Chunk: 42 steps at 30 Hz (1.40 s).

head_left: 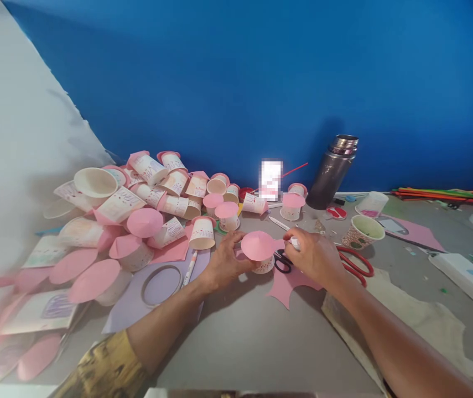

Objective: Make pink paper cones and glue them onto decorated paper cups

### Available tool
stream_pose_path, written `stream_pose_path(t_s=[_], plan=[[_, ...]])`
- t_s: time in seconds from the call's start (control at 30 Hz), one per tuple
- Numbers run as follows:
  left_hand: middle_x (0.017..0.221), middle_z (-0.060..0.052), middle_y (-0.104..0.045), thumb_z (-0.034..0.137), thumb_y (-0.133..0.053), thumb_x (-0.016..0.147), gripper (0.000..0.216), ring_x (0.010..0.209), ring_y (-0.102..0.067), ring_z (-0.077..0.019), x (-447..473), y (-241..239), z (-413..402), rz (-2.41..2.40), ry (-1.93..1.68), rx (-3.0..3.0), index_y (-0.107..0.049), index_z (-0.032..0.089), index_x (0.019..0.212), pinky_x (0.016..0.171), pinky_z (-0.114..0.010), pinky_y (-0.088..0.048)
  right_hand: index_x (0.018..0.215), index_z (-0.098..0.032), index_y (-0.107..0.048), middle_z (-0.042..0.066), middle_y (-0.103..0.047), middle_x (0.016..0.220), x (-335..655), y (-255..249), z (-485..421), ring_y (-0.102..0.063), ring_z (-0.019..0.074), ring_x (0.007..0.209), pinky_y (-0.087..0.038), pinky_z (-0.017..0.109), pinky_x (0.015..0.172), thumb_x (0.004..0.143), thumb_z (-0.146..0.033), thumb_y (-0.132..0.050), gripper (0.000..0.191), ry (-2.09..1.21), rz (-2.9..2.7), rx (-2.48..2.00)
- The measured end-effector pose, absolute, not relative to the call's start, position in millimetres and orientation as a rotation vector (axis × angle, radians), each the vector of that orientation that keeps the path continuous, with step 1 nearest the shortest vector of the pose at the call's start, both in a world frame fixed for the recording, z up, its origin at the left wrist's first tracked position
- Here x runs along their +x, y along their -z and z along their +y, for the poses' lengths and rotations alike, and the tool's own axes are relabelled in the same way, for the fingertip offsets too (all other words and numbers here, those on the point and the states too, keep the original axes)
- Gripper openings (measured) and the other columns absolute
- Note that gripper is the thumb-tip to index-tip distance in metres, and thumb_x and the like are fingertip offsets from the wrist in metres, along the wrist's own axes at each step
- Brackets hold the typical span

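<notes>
A small paper cup [265,265] with a pink paper cone [258,243] on top stands in front of me. My left hand [228,260] grips it from the left side, fingers round the cone's edge and the cup. To the right, my right hand [308,254] is closed by the cone's edge, where a bit of pink paper sticks out. A small white piece [295,242] shows at its fingertips; what it is I cannot tell. Below lie black-handled scissors [282,262] and a cut pink paper scrap [288,290].
Many pink-topped cups [147,166] are heaped at the left. A tape ring [161,284] lies on purple paper [126,298]. A dark metal flask [331,174], a patterned cup [363,232], red-handled scissors [358,260], a cloth [406,315] and a power strip [468,282] are at the right.
</notes>
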<state>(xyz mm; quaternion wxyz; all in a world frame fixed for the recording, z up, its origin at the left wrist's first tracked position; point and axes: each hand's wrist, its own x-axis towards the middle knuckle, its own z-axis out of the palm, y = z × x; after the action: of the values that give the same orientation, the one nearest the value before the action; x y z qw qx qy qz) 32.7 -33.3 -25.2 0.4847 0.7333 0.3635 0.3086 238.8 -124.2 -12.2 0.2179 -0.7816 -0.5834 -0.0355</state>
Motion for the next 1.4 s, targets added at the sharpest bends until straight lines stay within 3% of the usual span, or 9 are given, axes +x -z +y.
stream_pose_path(t_s=[0.2,0.33,0.47,0.6,0.83,1.03,1.27,1.4], plan=[[0.118,-0.01,-0.064,0.027,-0.089,0.054,0.056,0.118,-0.055,-0.0362,26.4,16.1,-35.5,0.929,-0.582,1.947,-0.071,0.023,0.107,0.102,-0.045,-0.043,0.083,-0.025,-0.07,0.001,-0.072,0.067,241.4,8.0,-124.0,-0.06,0.0198,0.06,-0.034,0.028,0.057,0.083,-0.029,-0.057,0.013,-0.043,-1.55,-2.086],[0.119,-0.008,-0.067,0.012,-0.073,0.061,0.052,0.113,-0.059,-0.0298,16.6,8.9,-25.9,0.915,-0.524,1.872,-0.072,0.025,0.112,0.089,-0.035,-0.048,0.082,-0.026,-0.069,-0.003,-0.07,0.063,237.1,8.3,-126.4,-0.058,0.016,0.055,-0.04,0.026,0.058,0.087,-0.037,-0.057,0.016,-0.159,-1.562,-1.942],[0.076,-0.004,-0.068,0.028,-0.068,0.075,0.009,0.071,-0.06,-0.0177,14.4,2.8,-21.4,0.969,-0.489,1.594,-0.07,0.019,0.077,0.059,-0.026,-0.042,0.089,-0.025,-0.072,-0.002,-0.07,0.063,228.6,9.9,-130.2,-0.052,0.0138,0.048,-0.039,0.026,0.058,0.088,-0.042,-0.058,0.022,-0.183,-1.602,-1.764],[0.058,-0.001,-0.06,0.048,-0.072,0.074,0.034,0.049,-0.049,-0.0105,18.5,4.5,-24.6,0.871,-0.342,1.41,-0.062,0.017,0.064,0.047,-0.023,-0.032,0.1,-0.025,-0.076,-0.003,-0.068,0.061,219.3,10.9,-132.5,-0.044,0.0124,0.043,-0.036,0.027,0.054,0.089,-0.047,-0.06,0.029,-0.16,-1.694,-1.765],[0.055,0.001,-0.056,0.043,-0.084,0.062,0.036,0.05,-0.047,-0.0086,21.7,13.5,-25.6,0.841,-0.372,1.237,-0.059,0.017,0.061,0.045,-0.022,-0.025,0.114,-0.027,-0.075,0.002,-0.078,0.084,216.7,14.9,-128.8,-0.058,0.016,0.056,-0.044,0.029,0.066,0.09,-0.046,-0.06,0.034,-0.127,-1.805,-1.81],[0.059,0.001,-0.058,0.039,-0.088,0.058,0.036,0.052,-0.049,-0.0089,21.9,16.1,-24.6,0.818,-0.363,1.181,-0.06,0.016,0.061,0.044,-0.021,-0.025,0.113,-0.027,-0.077,-0.002,-0.068,0.06,214.7,13.9,-128.3,-0.054,0.0159,0.051,-0.04,0.028,0.058,0.091,-0.049,-0.058,0.037,-0.176,-1.814,-1.845],[0.057,0.0,-0.056,0.039,-0.088,0.057,0.036,0.051,-0.048,-0.0086,20.7,19.5,-21.6,0.81,-0.319,1.119,-0.06,0.016,0.061,0.042,-0.021,-0.025,0.113,-0.028,-0.077,0.001,-0.076,0.077,210.4,14.1,-127.9,-0.061,0.0179,0.061,-0.043,0.03,0.064,0.089,-0.045,-0.061,0.033,-0.204,-1.798,-1.857],[0.062,-0.001,-0.06,0.039,-0.087,0.058,0.036,0.051,-0.049,-0.008,21.3,19.1,-20.1,0.819,-0.314,1.084,-0.061,0.015,0.065,0.042,-0.02,-0.023,0.113,-0.026,-0.076,0.001,-0.075,0.072,214.3,14.3,-127.6,-0.062,0.0192,0.06,-0.042,0.029,0.061,0.089,-0.046,-0.06,0.036,-0.246,-1.741,-1.855]])
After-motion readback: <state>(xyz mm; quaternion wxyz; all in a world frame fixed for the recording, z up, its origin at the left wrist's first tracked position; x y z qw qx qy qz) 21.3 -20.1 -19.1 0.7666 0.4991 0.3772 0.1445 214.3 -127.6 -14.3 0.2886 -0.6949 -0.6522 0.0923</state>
